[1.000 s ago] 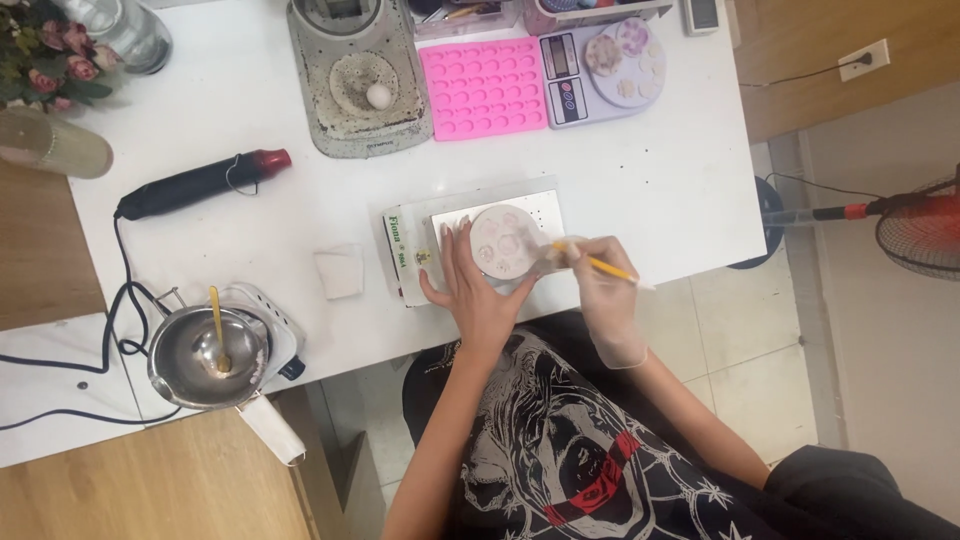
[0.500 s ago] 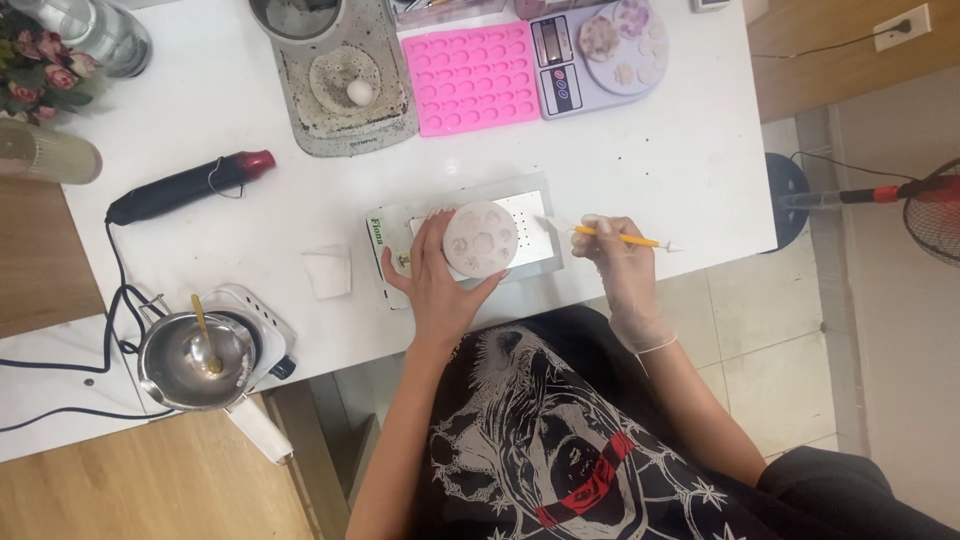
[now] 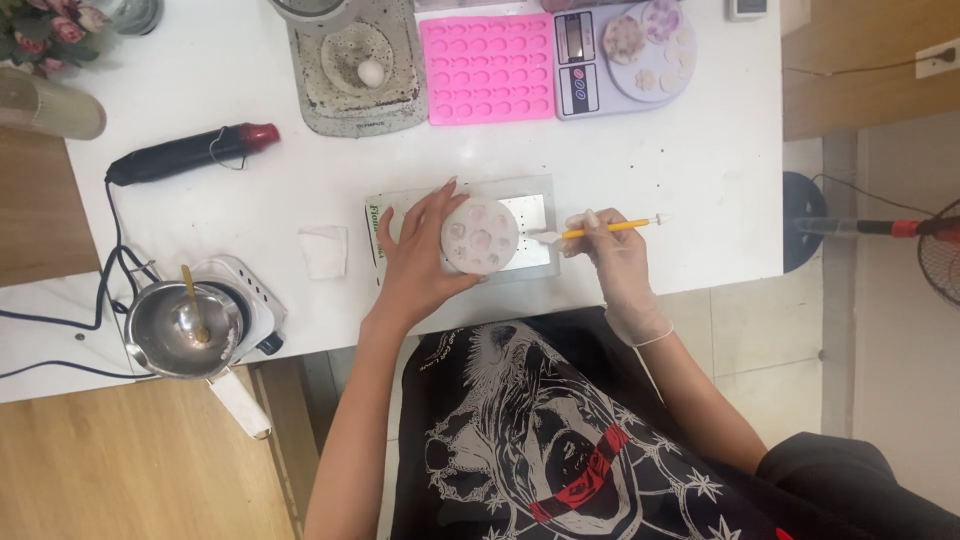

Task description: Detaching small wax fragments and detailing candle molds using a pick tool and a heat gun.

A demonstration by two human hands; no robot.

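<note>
While the left hand (image 3: 415,262) steadies the round mould (image 3: 481,235), the right hand (image 3: 612,255) grips a yellow tool (image 3: 600,229) just beside it, its cavities apparently filled.

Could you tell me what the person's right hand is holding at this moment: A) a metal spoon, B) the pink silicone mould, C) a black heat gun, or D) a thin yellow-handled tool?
D: the right hand pinches a thin yellow-handled tool beside the round mould that the left hand steadies.

Bright, even overhead light, soft shadows, sharp focus, slight edge distortion.
</note>
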